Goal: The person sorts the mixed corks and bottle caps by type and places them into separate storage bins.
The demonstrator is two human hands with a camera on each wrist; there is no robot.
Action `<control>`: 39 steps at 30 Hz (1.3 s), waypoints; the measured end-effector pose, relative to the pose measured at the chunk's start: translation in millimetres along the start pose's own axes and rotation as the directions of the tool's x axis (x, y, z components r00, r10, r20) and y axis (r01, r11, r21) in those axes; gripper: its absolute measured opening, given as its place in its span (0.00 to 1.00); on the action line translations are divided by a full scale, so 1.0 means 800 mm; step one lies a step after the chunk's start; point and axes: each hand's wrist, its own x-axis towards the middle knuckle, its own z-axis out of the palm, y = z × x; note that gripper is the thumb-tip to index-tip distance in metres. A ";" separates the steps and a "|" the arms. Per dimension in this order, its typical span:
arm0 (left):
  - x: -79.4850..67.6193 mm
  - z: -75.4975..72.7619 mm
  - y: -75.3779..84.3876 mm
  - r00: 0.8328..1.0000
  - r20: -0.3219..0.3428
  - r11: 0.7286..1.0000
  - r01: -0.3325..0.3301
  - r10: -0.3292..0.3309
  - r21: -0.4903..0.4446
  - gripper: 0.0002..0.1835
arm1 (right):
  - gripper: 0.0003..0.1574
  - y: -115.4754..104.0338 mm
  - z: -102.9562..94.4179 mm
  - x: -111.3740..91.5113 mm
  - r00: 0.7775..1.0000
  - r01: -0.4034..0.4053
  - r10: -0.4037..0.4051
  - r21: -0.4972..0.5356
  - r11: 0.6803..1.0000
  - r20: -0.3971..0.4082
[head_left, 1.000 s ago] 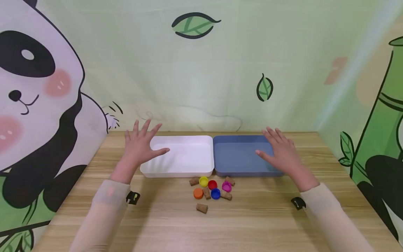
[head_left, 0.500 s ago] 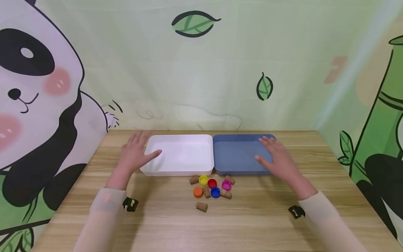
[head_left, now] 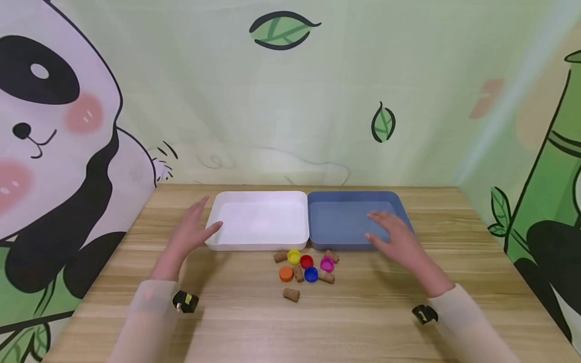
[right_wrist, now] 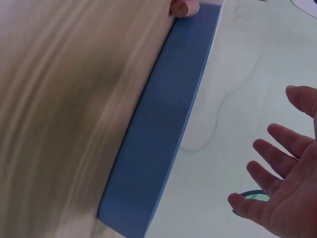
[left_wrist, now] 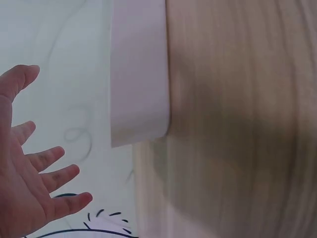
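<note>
My left hand (head_left: 187,233) hovers beside the left end of a white tray (head_left: 257,247), its fingers spread and holding nothing. Over the right part of a blue tray (head_left: 354,246) is my right hand (head_left: 397,241), fingers extended and nothing in it. In front of the trays lie several corks, among them a near cork (head_left: 291,295). Mixed in with them are small round caps: a yellow cap (head_left: 294,256), a red cap (head_left: 306,261), a magenta cap (head_left: 327,263), an orange cap (head_left: 286,274) and a blue cap (head_left: 310,274). Both wrist views show the palms free of objects.
The two trays stand side by side near the back of the wooden table (head_left: 254,327). Behind it hangs a green cloth (head_left: 317,101) with a panda and leaf pattern. A small black camera sits at each wrist.
Both hands have come lower and a little nearer to the body, and the left hand's fingers look less spread. The corks, caps and trays stay in place; the head view tilts slightly.
</note>
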 end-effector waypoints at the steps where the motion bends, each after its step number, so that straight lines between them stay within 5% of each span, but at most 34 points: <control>1: -0.001 0.001 -0.002 1.000 0.002 1.000 0.005 -0.005 -0.018 0.47 | 0.33 -0.001 0.001 -0.001 1.000 0.004 -0.004 0.005 1.000 0.004; 9: -0.006 0.004 -0.015 0.997 0.020 0.984 0.074 -0.071 -0.159 0.44 | 0.28 -0.012 0.015 -0.012 0.999 0.025 -0.027 0.067 0.997 0.034; 17: -0.005 0.007 -0.020 0.981 0.067 0.924 0.194 -0.182 -0.329 0.40 | 0.25 -0.026 0.030 -0.021 0.997 -0.050 0.041 0.132 0.990 0.069; 28: -0.006 0.017 -0.027 0.980 0.077 0.903 0.198 -0.183 -0.382 0.35 | 0.22 -0.035 0.050 -0.027 0.982 -0.099 0.067 0.176 0.979 0.178; 39: -0.006 0.026 -0.036 0.970 0.093 0.886 0.244 -0.225 -0.395 0.30 | 0.18 -0.042 0.069 -0.028 0.962 -0.036 -0.026 0.220 0.975 0.273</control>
